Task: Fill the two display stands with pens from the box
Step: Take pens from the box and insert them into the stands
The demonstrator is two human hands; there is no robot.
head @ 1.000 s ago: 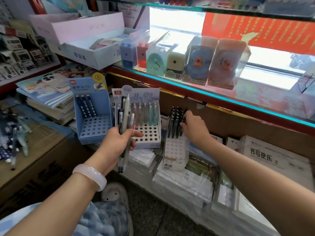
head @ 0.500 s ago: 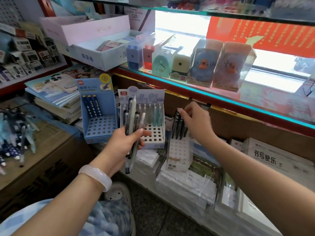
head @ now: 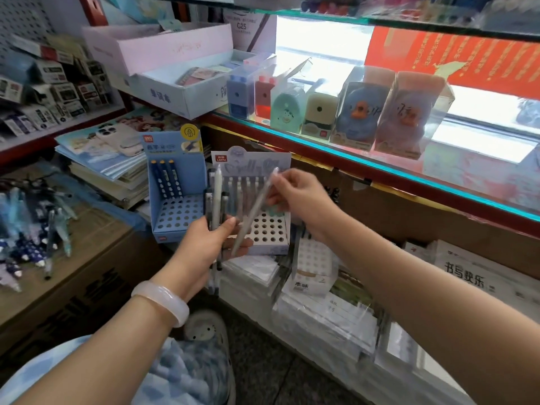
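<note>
Stationery shelf with two perforated display stands (head: 251, 226) — a bundle of pens (head: 216, 206) is gripped by the left hand (head: 204, 247); one pale pen (head: 257, 206) is pinched by the right hand (head: 301, 197).

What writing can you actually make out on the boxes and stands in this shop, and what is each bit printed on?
"G25": white box on the upper shelf
"LANTU": red tag on the grey pen stand
"本味": white pen stand
"书写快乐": white packet at right
"单词本": open white box
The blue pen stand bears a red logo and a title, both too blurred to read; so are the red banner and the small packets at left.
</note>
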